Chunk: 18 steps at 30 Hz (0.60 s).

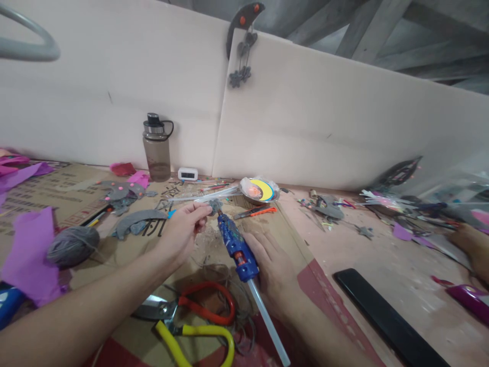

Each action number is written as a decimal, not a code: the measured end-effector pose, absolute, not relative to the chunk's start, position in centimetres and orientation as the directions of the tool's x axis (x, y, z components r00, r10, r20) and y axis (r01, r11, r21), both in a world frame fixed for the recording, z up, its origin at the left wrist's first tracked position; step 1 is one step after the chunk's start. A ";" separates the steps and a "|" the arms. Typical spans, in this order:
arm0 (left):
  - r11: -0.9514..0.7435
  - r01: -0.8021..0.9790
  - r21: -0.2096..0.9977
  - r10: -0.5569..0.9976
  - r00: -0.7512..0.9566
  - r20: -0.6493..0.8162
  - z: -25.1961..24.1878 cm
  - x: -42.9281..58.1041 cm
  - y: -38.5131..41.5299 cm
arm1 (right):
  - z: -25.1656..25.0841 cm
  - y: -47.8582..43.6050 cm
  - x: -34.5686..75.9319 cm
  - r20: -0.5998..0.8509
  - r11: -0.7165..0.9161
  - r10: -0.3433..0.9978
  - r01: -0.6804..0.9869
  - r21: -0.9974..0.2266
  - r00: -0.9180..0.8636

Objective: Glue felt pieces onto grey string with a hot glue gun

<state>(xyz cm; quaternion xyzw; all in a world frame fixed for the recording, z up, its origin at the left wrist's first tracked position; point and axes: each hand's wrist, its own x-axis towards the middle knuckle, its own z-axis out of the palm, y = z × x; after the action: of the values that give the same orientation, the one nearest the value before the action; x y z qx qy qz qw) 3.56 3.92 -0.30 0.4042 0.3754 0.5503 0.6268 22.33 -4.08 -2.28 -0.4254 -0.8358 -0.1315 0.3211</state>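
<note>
My left hand (185, 227) pinches a small grey felt piece (215, 206) between thumb and fingertips. Wrapped round a blue hot glue gun (233, 239) is my right hand (273, 260), and the gun's nozzle meets or nearly touches the grey piece. A long translucent glue stick (269, 323) sticks out of the gun's rear, toward me. Below my hands lie scissors (164, 310) with one red and one yellow handle, beside loose grey yarn (248, 326). Grey felt crescents (139, 220) rest left of my left hand.
A grey yarn ball (73, 246) and purple felt (32, 250) lie left. Behind stand a bottle (157, 153) and a foil bowl (280, 192), near an orange cutter (255, 212). To the right are a black phone-like slab (385, 316) and another person's hand (471, 250).
</note>
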 end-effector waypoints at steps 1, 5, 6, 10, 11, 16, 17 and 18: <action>0.066 -0.385 0.920 0.993 0.116 -0.023 -0.2 3.6 3.8 | -2.3 -4.0 22.3 0.650 0.605 0.627 0.794 -0.057 -0.430; 0.047 -0.376 0.926 0.992 0.125 0.001 0.1 3.8 3.4 | -2.4 -4.0 22.3 0.638 0.592 0.632 0.805 -0.029 -0.441; 0.045 -0.375 0.926 0.992 0.126 0.003 0.1 3.8 3.4 | -2.4 -4.0 22.3 0.635 0.592 0.633 0.806 -0.028 -0.442; 0.056 -0.379 0.924 0.994 0.110 -0.016 0.0 3.7 3.5 | -2.4 -4.0 22.3 0.632 0.608 0.632 0.792 -0.045 -0.449; 0.054 -0.376 0.925 0.994 0.108 -0.014 0.0 3.7 3.6 | -2.4 -4.1 22.3 0.633 0.610 0.632 0.791 -0.049 -0.448; 0.007 -0.332 0.943 0.992 0.118 0.034 0.0 3.8 3.4 | -2.3 -4.1 22.3 0.637 0.589 0.633 0.808 -0.028 -0.440; 0.001 -0.324 0.946 0.993 0.112 0.037 0.0 3.8 3.4 | -2.3 -4.1 22.3 0.641 0.587 0.627 0.809 -0.016 -0.443; 0.000 -0.318 0.948 0.994 0.106 0.035 0.0 3.8 3.4 | -2.4 -4.1 22.3 0.643 0.586 0.622 0.810 -0.006 -0.446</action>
<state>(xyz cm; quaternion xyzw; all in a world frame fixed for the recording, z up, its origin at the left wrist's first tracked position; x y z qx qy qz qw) 3.78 3.35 -0.02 0.4442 0.3801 0.5500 0.5964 22.32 -4.12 -2.39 -0.4281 -0.8363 -0.1533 0.3062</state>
